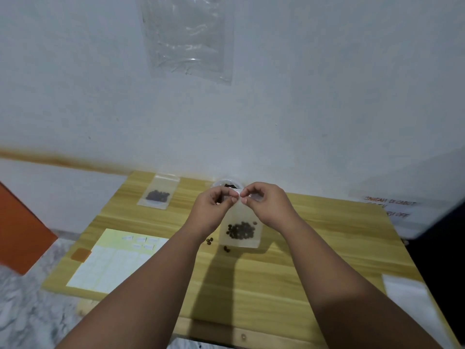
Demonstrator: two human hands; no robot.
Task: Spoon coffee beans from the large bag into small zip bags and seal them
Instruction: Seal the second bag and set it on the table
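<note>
Left hand (214, 205) and right hand (267, 206) pinch the top edge of the small zip bag (239, 215), held upright over the wooden table (302, 260), coffee beans (241, 230) at its bottom. I fear a badly pressed zip lets beans spill, like the loose beans (210, 241) beside it.

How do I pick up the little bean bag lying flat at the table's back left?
Probably pinch its zip strip at the far edge, coming from above: the small bag lies flat and its beans pool toward the near end, leaving that strip thin and empty.
</note>
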